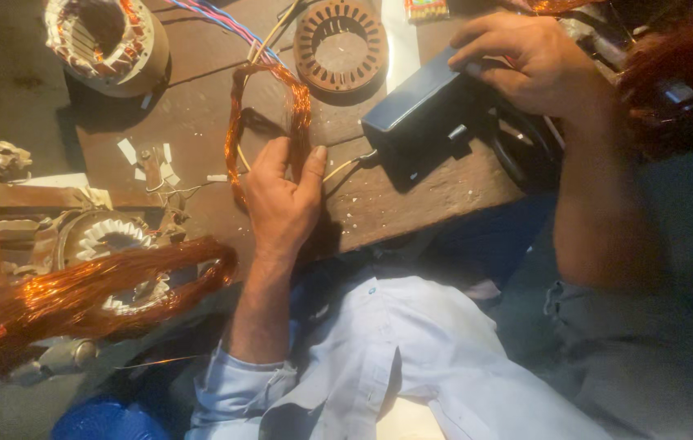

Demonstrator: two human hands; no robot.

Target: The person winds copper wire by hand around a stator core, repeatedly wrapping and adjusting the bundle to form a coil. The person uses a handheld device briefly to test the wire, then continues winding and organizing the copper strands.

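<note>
A loop of copper wire coil point(269, 98) lies on the brown wooden bench point(411, 195). My left hand point(281, 204) rests on the coil's near end and pinches its right-hand strand between thumb and fingers. My right hand point(525, 61) grips the far end of a dark blue box-shaped device point(420, 106) that sits tilted on the bench to the right of the coil. A thin yellowish wire point(342, 167) runs from under my left hand toward the box.
An empty rusty stator core point(340, 45) lies behind the coil, and a wound stator point(106, 41) stands at far left. A big copper bundle point(94, 285) drapes over another stator point(114, 240) at near left. Coloured wires point(224, 20), paper scraps point(147, 159) and black handles point(525, 155) lie about.
</note>
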